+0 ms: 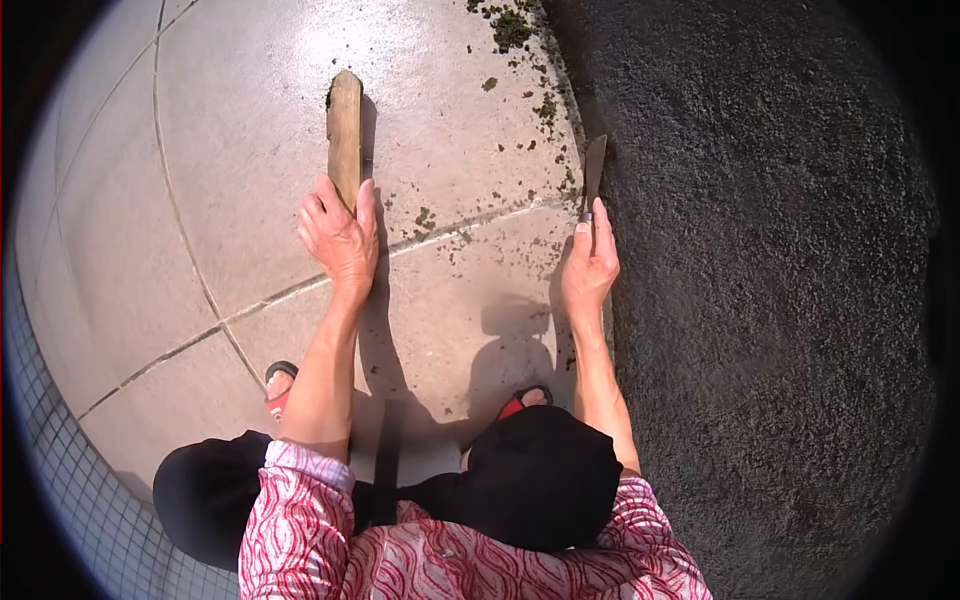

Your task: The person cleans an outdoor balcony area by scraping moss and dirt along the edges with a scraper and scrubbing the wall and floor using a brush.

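Note:
My left hand (340, 240) is closed around the near end of a long, flat wooden piece (346, 125) with a rounded tip. Some dark matter shows along its upper left edge; its underside is hidden, so whether it is a brush I cannot tell. My right hand (592, 262) grips a knife (595, 170) by its handle, index finger stretched along it. The blade points away from me, over the border between the pale paving (450, 130) and the dark ground. Clumps of moss (512, 30) and loose dark crumbs lie along that border.
Rough dark ground (760, 280) fills the right side. Joints (275, 298) cross the paving. At lower left is a strip of small tiles (70, 460). My feet in red and black sandals (525, 400) are on the paving, with my knees bent.

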Action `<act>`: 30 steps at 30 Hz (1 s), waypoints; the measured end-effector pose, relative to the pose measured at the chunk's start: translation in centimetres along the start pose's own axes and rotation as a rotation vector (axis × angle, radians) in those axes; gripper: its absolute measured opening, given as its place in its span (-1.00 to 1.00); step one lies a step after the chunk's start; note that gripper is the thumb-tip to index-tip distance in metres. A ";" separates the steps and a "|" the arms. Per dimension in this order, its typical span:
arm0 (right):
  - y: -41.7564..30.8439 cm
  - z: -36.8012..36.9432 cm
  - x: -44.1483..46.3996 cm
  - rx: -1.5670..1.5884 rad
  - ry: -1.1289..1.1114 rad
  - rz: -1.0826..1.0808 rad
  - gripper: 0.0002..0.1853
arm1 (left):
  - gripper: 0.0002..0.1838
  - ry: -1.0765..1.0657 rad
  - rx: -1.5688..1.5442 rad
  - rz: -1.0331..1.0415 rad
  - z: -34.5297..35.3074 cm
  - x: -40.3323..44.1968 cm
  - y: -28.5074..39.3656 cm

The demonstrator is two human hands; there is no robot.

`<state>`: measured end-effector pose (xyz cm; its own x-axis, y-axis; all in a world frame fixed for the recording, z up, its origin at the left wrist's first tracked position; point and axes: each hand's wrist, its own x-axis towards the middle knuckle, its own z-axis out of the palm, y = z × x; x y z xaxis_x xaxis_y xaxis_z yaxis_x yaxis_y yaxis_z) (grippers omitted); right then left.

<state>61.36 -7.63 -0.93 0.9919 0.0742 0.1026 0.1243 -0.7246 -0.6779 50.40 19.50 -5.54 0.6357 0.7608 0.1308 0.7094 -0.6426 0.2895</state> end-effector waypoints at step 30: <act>-2.2 3.3 6.3 0.191 0.066 0.047 -0.62 | -0.41 0.026 -0.014 0.034 -0.1 0.2 0.0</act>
<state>67.42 -3.33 -1.22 0.9938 -0.0065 0.1112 0.0866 -0.5823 -0.8083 50.54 19.63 -5.44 0.6515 0.7404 0.1655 0.6828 -0.6673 0.2976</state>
